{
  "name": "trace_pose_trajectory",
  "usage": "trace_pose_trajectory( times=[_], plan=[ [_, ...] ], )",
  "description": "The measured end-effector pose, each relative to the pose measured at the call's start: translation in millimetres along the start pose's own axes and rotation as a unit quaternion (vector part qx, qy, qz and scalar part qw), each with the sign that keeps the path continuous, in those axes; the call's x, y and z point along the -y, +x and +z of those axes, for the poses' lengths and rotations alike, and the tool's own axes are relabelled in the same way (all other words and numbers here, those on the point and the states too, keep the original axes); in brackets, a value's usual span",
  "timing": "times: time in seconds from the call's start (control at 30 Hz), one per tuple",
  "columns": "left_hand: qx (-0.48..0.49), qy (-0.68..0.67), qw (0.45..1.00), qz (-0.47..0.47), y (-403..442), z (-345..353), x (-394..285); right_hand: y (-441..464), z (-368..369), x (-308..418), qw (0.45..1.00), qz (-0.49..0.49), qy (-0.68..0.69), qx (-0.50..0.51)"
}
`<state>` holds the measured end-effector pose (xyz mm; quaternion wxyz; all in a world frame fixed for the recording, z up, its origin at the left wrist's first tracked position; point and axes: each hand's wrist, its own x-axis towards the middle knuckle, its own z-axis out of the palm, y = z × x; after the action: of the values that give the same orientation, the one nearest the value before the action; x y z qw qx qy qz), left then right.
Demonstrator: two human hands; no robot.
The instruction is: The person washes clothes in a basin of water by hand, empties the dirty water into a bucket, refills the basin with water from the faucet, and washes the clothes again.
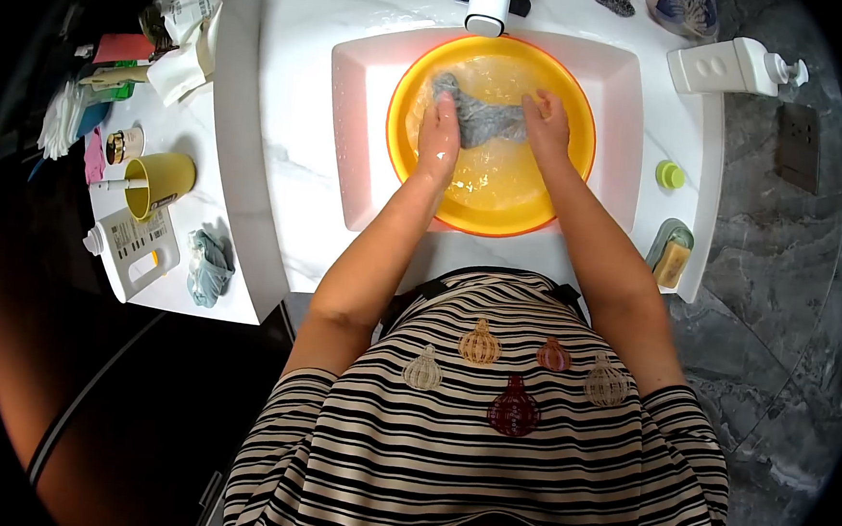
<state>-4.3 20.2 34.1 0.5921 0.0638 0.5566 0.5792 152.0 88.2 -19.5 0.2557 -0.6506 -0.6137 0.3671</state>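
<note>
A yellow basin (397,170) with an orange rim sits in the sink, holding cloudy, bubbly water. Stretched across it at the water is a wet grey cloth (490,121), whose exact kind I cannot make out. My left hand (440,137) is closed on the cloth's left end, thumb on top. At the other end, my right hand (547,131) pinches the cloth between thumb and fingers. Parts of the fingers on both hands are hidden by the cloth and water.
The white sink (350,186) surrounds the basin, under a faucet (487,12). On the right stand a white pump bottle (727,67), a green cap (670,174) and a soap bar (672,265) in a dish. A yellow cup (168,182) and a white jug (132,255) stand left.
</note>
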Motion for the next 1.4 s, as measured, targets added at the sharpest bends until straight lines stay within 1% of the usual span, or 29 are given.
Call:
trace_pose_trajectory(
  times=[0.03, 0.07, 0.1, 0.13, 0.17, 0.2, 0.23, 0.27, 0.3, 0.33, 0.37, 0.4, 0.43, 0.5, 0.57, 0.63, 0.67, 0.73, 0.83, 0.93, 1.0, 1.03, 1.1, 1.17, 1.23, 1.27, 1.3, 1.37, 1.4],
  plan=[
    [-0.045, 0.269, 0.956, 0.109, 7.5, -12.2, 14.8, 1.6, 6.1, -16.9, 0.999, -0.04, -0.006, -0.018],
    [-0.086, 0.513, 0.828, 0.211, 12.6, -20.1, 25.7, -4.4, 8.5, -22.1, 0.999, -0.039, -0.005, -0.019],
    [-0.088, 0.624, 0.747, 0.214, 8.9, -19.7, 30.1, -15.2, 8.4, -22.9, 0.991, -0.11, -0.073, 0.025],
    [-0.088, 0.625, 0.746, 0.213, 6.9, -21.9, 31.6, -21.4, 8.3, -23.0, 0.972, -0.178, -0.139, 0.07],
    [-0.049, 0.703, 0.687, 0.179, 6.1, -24.1, 32.7, -19.0, 5.4, -23.5, 0.972, -0.176, -0.138, 0.069],
    [-0.008, 0.772, 0.619, 0.144, 6.4, -25.0, 33.2, -14.5, -3.6, -18.2, 0.965, -0.122, -0.127, 0.195],
    [-0.004, 0.772, 0.619, 0.144, 12.4, -30.3, 34.5, -12.9, -10.1, -17.5, 0.939, -0.064, -0.114, 0.317],
    [0.025, 0.698, 0.71, 0.093, 21.8, -36.9, 32.5, -14.0, -12.2, -15.3, 0.94, -0.061, -0.115, 0.317],
    [0.052, 0.611, 0.789, 0.041, 26.0, -36.8, 27.4, -12.5, -10.6, -11.5, 0.968, 0.074, -0.039, 0.236],
    [0.051, 0.61, 0.789, 0.044, 25.1, -34.1, 27.3, -9.8, -7.5, -6.3, 0.967, 0.205, 0.039, 0.149],
    [-0.008, 0.421, 0.906, 0.048, 21.2, -32.2, 29.1, -10.6, -3.5, -1.5, 0.967, 0.203, 0.04, 0.15],
    [-0.066, 0.211, 0.974, 0.048, 15.5, -28.5, 28.2, -16.3, 0.2, 4.0, 0.925, 0.268, 0.215, 0.163],
    [-0.066, 0.212, 0.974, 0.047, 10.4, -21.3, 22.8, -24.0, 1.8, 14.3, 0.849, 0.325, 0.381, 0.169],
    [0.008, -0.095, 0.995, -0.037, 5.0, -5.9, 9.8, -43.5, 1.4, 40.4, 0.898, 0.196, 0.324, 0.223],
    [0.044, -0.126, 0.986, -0.098, 3.4, -4.7, -4.9, -62.3, 1.7, 57.3, 0.934, -0.011, 0.216, 0.285],
    [0.082, -0.155, 0.972, -0.156, 7.0, -7.8, -10.3, -86.6, -4.6, 82.2, 0.918, -0.119, 0.185, 0.331],
    [0.098, -0.155, 0.971, -0.157, 9.5, -10.0, -7.7, -97.2, -12.5, 97.8, 0.918, -0.118, 0.185, 0.331],
    [0.117, -0.155, 0.968, -0.159, 18.1, -14.0, 4.8, -109.8, -26.4, 123.4, 0.917, -0.286, 0.032, 0.277],
    [0.112, -0.077, 0.972, -0.19, 22.4, -16.3, 15.4, -104.3, -14.4, 123.2, 0.927, -0.32, -0.004, 0.197],
    [0.068, -0.147, 0.982, -0.095, 9.8, 0.2, 27.8, -69.2, 5.8, 96.6, 0.943, -0.317, -0.037, 0.091],
    [0.029, -0.29, 0.922, -0.253, 1.5, 12.4, 28.0, -35.4, 5.3, 73.4, 0.964, -0.214, -0.124, 0.096],
    [0.094, -0.296, 0.918, -0.248, -3.1, 16.0, 26.4, -20.4, -0.4, 64.9, 0.957, -0.237, -0.151, 0.072],
    [0.032, -0.258, 0.935, -0.242, -12.4, 25.5, 21.9, -6.5, -15.4, 55.8, 0.948, -0.26, -0.178, 0.044],
    [-0.035, -0.229, 0.944, -0.233, -16.7, 30.6, 11.6, -2.5, -27.9, 53.5, 0.954, -0.138, -0.258, 0.057],
    [-0.091, -0.041, 0.993, -0.061, -14.0, 26.1, -3.8, 0.7, -36.7, 50.9, 0.932, -0.144, -0.329, 0.054],
    [-0.093, -0.042, 0.993, -0.061, -6.9, 13.5, 0.0, 0.2, -41.1, 48.7, 0.906, -0.14, -0.398, 0.044],
    [-0.067, 0.098, 0.993, 0.02, -1.9, 4.8, -2.1, -1.9, -48.0, 50.2, 0.883, -0.142, -0.441, 0.074],
    [-0.088, 0.413, 0.89, 0.171, -3.6, 0.8, 8.9, -6.5, -44.0, 40.4, 0.88, -0.223, -0.416, 0.05],
    [-0.086, 0.412, 0.891, 0.172, 0.4, -2.8, 15.9, -8.4, -38.1, 36.8, 0.869, -0.309, -0.385, 0.024]
  ],
)
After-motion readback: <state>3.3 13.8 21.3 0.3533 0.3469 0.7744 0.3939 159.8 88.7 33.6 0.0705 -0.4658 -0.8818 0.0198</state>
